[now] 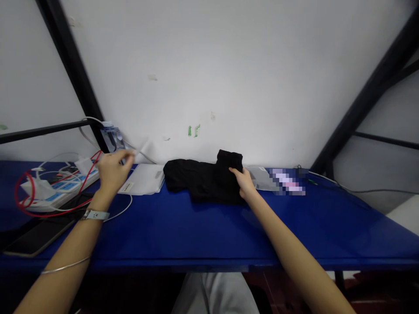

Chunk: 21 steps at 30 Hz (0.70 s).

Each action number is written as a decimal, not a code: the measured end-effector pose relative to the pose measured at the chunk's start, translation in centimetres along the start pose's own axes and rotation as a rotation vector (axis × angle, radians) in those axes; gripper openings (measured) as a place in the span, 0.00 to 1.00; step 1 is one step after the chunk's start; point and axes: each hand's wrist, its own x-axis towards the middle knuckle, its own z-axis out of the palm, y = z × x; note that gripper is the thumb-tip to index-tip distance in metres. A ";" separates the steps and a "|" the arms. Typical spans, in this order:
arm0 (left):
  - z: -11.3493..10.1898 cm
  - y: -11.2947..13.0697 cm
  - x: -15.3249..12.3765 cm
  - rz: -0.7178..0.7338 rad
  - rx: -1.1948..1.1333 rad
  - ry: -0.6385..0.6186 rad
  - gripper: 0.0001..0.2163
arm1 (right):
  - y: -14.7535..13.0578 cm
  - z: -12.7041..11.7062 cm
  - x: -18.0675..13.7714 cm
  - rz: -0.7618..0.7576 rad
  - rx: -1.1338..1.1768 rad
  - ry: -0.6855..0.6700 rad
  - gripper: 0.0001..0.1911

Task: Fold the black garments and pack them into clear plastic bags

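Black folded cloth (203, 181), perhaps a garment, lies across the back of the blue desk (196, 231). My right hand (244, 182) grips its right end, thumb on top and fingers partly hidden behind the fabric. To the left, my left hand (114, 170) is raised with thumb and fingertips pinched together. A blurred, thin whitish piece (142, 149) shows at those fingertips; its kind is unclear. Beneath and right of that hand lies a translucent plastic folder (145, 179), touching or close to the cloth's left end.
On the left are a white power strip (62, 189), a red cable (59, 215), white cables and a dark phone (39, 235). A clear bottle (113, 137) stands by the black frame post. Another clear folder (262, 178) and a pixelated item (290, 182) lie right of the cloth.
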 end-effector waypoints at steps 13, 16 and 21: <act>1.9 1.8 -1.3 0.248 -0.142 -1.017 0.18 | -1.5 -0.1 -0.7 -0.349 -0.432 -0.035 0.13; 1.9 6.1 -1.3 0.381 -0.314 -0.815 0.20 | -2.7 -0.2 -1.1 -0.547 -0.486 -0.161 0.14; 3.5 14.2 -2.5 0.459 -0.544 -0.597 0.23 | -3.8 -0.2 -1.9 -0.715 -0.756 -0.304 0.21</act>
